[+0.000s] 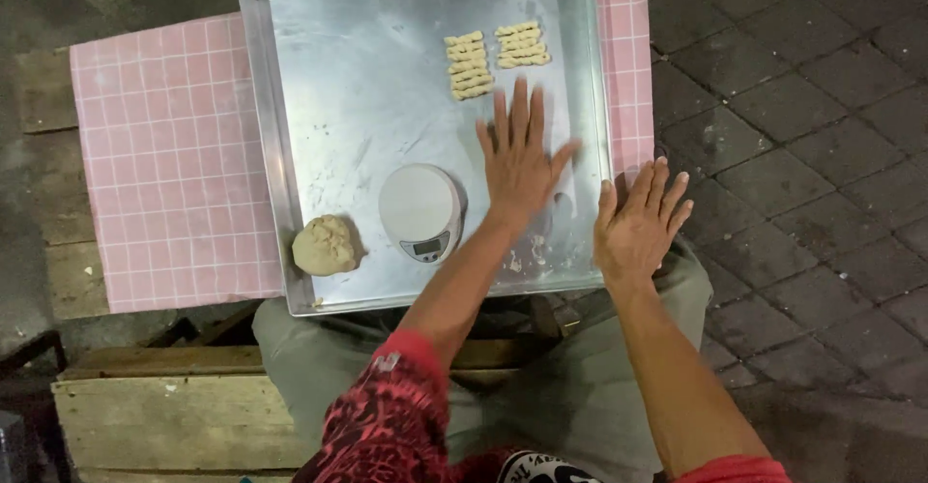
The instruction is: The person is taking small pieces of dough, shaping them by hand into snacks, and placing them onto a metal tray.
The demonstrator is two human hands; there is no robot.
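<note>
Left hand (519, 159): we find it flat on the floor of the metal tray (367, 77), palm down, fingers spread and pointing away from the person; its grip is apart and closed on nothing.
Right hand (638, 222): we find it open over the tray's right rim, fingers spread, grip apart, nothing in it; we cannot tell whether it touches the rim.
Dough strip (564, 196): a pale streak shows just right of the left hand's thumb side; we cannot tell its exact form.
Twisted dough pieces (493, 58): two short stacks lie side by side at the far end of the tray, just beyond the left fingertips, apart from them.
Scale (421, 210): round, white, small display facing the person; it stands in the tray just left of the left wrist.
Dough ball (326, 245): lies in the tray's near left corner, beside the scale, not touching it.
Table (164, 154): covered with a pink checked cloth; the tray rests on it.
</note>
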